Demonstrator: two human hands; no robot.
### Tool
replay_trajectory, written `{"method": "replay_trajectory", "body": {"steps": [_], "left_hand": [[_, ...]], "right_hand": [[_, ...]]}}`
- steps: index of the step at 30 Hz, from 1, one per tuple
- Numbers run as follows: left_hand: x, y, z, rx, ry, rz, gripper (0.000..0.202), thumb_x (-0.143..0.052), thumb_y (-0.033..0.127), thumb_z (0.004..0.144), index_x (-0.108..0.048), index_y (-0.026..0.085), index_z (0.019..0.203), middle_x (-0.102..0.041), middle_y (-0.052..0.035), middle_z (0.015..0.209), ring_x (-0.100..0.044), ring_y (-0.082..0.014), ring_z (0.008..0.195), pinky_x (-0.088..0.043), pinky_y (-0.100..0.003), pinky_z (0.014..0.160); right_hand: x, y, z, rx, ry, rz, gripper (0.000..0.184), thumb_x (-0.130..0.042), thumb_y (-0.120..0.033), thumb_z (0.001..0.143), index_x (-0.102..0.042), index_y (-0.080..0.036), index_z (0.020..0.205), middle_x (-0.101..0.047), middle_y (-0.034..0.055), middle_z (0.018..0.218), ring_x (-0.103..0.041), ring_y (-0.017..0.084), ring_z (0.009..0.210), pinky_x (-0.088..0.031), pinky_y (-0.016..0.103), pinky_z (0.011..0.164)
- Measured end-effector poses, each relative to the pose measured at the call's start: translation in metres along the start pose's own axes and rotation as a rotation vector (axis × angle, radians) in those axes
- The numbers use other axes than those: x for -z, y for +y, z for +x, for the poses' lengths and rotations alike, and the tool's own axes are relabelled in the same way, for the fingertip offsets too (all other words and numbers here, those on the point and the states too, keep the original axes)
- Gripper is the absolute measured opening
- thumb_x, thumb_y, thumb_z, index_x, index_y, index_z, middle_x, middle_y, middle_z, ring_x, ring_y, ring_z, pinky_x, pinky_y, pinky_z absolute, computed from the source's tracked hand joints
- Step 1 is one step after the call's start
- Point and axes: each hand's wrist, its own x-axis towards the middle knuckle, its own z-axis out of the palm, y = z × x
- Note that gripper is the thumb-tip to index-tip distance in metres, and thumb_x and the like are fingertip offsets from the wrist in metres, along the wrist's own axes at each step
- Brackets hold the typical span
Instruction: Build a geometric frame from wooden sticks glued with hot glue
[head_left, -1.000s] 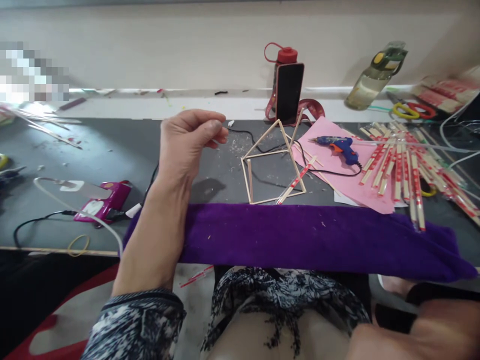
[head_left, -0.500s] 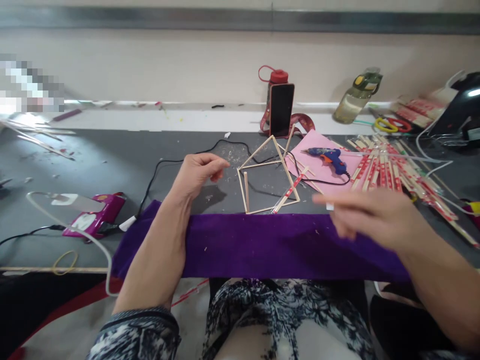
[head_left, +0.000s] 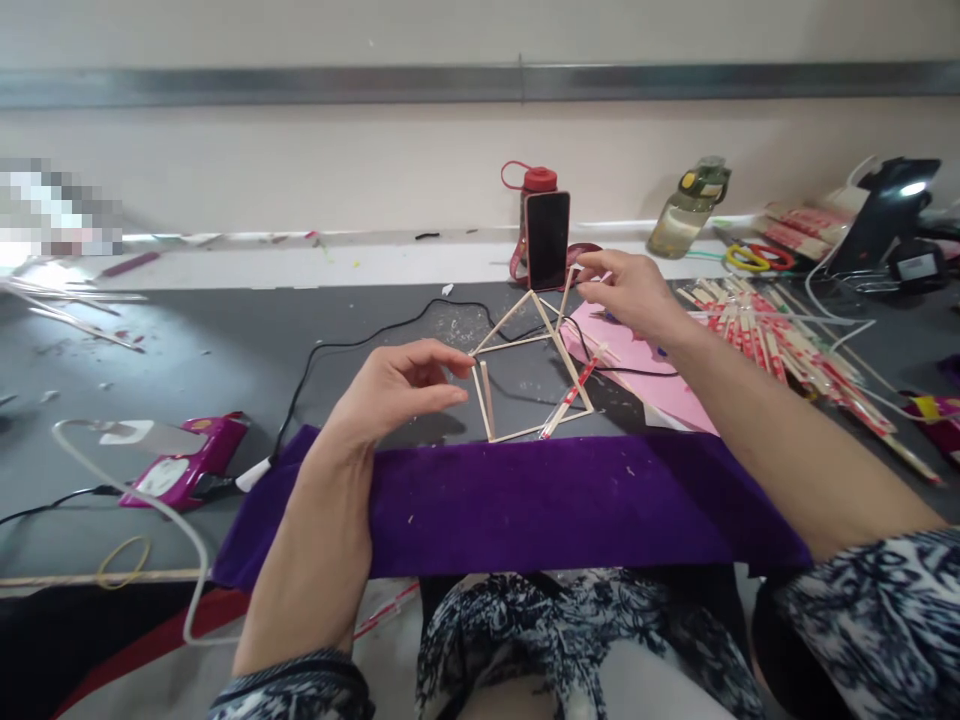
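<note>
Wooden stick frame point(head_left: 562, 354) stood mid-view on grey table point(head_left: 247, 340), wrapped chopsticks point(head_left: 571, 395) overlapping its lower right. Left hand point(head_left: 469, 377), thumb and fingers apart, was beside its left corner. Right hand point(head_left: 580, 277), right of centre, was at a slanting stick's point(head_left: 567, 298) tip; could not tell whether pinched. Purple cloth point(head_left: 547, 505) lay lower centre.

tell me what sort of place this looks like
Probably a craft workspace, perhaps a small workshop: a long grey tabletop bears an angular frame of thin pale wooden sticks and, to the right, a fanned pile of pale sticks in red-printed wrappers.
</note>
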Motion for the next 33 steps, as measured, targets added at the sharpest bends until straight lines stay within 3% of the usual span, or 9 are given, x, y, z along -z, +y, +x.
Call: {"method": "replay_trajectory", "body": {"steps": [14,18,33], "left_hand": [[-0.016,-0.004,-0.003,0.043,-0.048,0.021,0.035,-0.081,0.028,0.067,-0.073,0.014,0.098,-0.072,-0.0073,0.09,-0.054,-0.008,0.061,-0.046,-0.021,0.057],[-0.021,-0.002,-0.003,0.051,-0.079,-0.008,0.029,-0.078,0.028,0.068,-0.074,0.014,0.093,-0.07,-0.0044,0.08,-0.055,-0.0081,0.061,-0.046,-0.02,0.057],[-0.03,-0.002,-0.005,0.039,-0.08,-0.083,0.022,-0.075,0.032,0.071,-0.075,0.014,0.086,-0.073,-0.0055,0.086,-0.064,-0.0132,0.07,-0.052,-0.024,0.063]], "right_hand": [[-0.018,-0.009,0.003,-0.135,-0.009,0.156,0.036,-0.068,-0.027,0.072,-0.071,-0.02,0.108,-0.068,0.0055,0.088,-0.061,0.018,0.075,-0.05,0.03,0.056],[-0.017,-0.005,-0.002,-0.12,0.005,0.157,0.029,-0.068,-0.026,0.07,-0.072,-0.018,0.098,-0.069,0.0068,0.09,-0.061,0.017,0.071,-0.05,0.03,0.056],[-0.017,0.001,-0.01,-0.075,-0.015,0.077,0.033,-0.069,-0.029,0.069,-0.074,-0.016,0.099,-0.073,0.0082,0.093,-0.062,0.018,0.07,-0.049,0.03,0.055]]}}
